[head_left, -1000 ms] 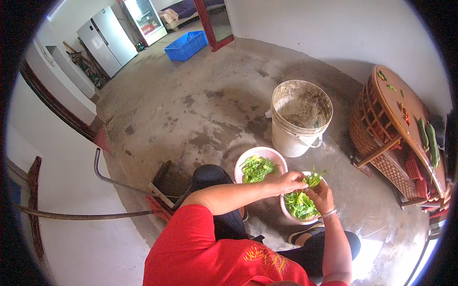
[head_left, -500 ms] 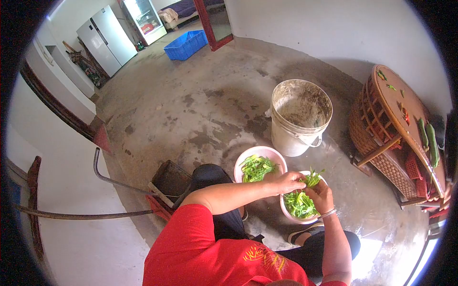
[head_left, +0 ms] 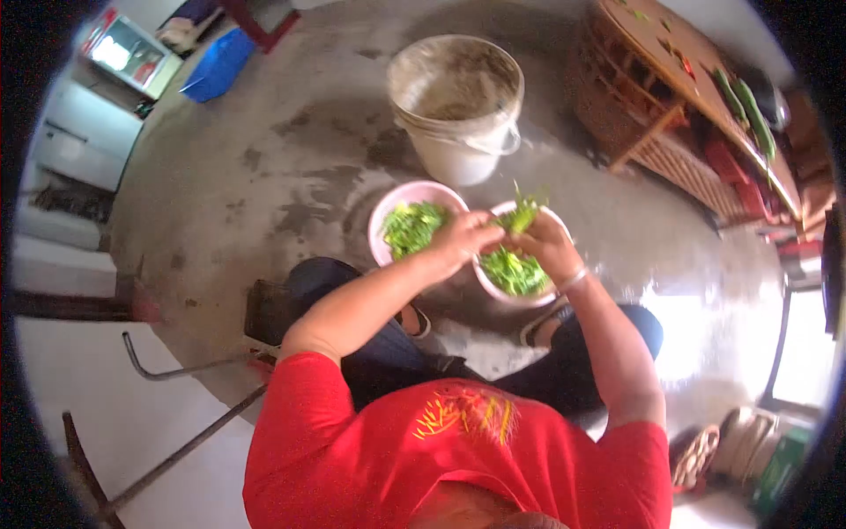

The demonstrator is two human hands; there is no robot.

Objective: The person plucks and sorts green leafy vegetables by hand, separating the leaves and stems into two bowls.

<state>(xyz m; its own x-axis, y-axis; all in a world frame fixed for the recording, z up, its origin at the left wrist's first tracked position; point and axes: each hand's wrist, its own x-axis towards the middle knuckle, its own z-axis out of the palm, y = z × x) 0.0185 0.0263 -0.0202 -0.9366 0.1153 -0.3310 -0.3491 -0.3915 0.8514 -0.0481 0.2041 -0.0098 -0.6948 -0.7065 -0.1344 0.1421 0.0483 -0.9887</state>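
Note:
A small bunch of leafy greens (head_left: 522, 215) is held up between my two hands over the right-hand basin. My right hand (head_left: 545, 249), with a bracelet at its wrist, is closed around the bunch from the right. From the left, my left hand (head_left: 467, 240) pinches at the stem side; its fingertips are partly blurred. Below them, the white basin (head_left: 569, 231) holds more loose greens (head_left: 514, 272). To its left stands a pink basin (head_left: 377, 218) with chopped-looking green leaves (head_left: 411, 229) inside.
A dirty white bucket (head_left: 458, 150) stands on the concrete floor beyond the basins. At right is a wicker table (head_left: 652, 53) with long green vegetables (head_left: 754, 119) on top. A blue crate (head_left: 218, 66) sits far left. Bent metal bars (head_left: 185, 458) stick out at lower left.
The view has tilted down and shifted, so basins and bucket appear higher and further left. Both hands stay together over the right-hand basin with the greens between them.

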